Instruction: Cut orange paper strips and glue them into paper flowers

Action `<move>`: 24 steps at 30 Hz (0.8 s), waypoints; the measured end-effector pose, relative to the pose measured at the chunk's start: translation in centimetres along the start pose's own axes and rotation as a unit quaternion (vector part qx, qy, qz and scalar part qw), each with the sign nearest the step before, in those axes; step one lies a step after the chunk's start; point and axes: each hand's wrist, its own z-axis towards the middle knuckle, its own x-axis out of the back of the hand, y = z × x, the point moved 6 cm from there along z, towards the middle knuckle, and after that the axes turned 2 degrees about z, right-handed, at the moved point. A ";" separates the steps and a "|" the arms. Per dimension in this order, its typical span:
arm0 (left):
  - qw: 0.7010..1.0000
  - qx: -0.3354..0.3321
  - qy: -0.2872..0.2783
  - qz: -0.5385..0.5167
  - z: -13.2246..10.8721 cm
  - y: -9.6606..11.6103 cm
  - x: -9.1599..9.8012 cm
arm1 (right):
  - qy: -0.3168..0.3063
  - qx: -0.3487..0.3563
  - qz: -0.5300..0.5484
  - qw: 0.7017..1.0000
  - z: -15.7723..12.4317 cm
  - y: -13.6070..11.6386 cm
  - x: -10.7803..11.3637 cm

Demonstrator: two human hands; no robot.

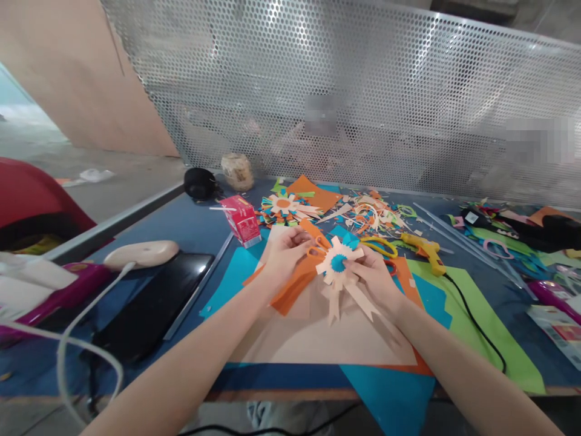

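My right hand (374, 272) grips a paper rosette (327, 266) with cream petals, a blue toothed centre and two cream ribbon tails hanging down. Blue paper shows behind its top edge. On the left of the rosette, my left hand (290, 247) has its fingers pinched at orange paper loops (316, 247); the exact contact is partly hidden. An orange paper strip (295, 289) slants below that hand. Under both hands lie cream sheets (318, 345) on top of blue and orange paper. Just past the right hand are yellow-handled scissors (380, 246) and a red handle (391, 266).
A finished-looking rosette (284, 204) and paper scraps (372, 212) lie at the back. A pink drink carton (242, 221) stands left, near a black phone-like slab (154, 309). Right are a yellow glue gun (426, 249), its cord and green paper (490, 327). Perforated metal (363, 72) closes the rear.
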 end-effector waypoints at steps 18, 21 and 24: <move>0.999 -0.011 -0.030 0.006 0.0 0.3 -0.5 | -0.016 -0.014 0.023 0.999 -0.3 0.4 -0.3; 1.000 -0.002 -0.018 0.009 -0.2 0.6 -0.7 | -0.036 -0.039 0.030 0.998 -0.6 0.8 -0.6; 1.000 0.025 -0.012 0.004 -0.5 0.7 -0.9 | -0.036 -0.048 0.027 0.998 -0.6 1.1 -0.5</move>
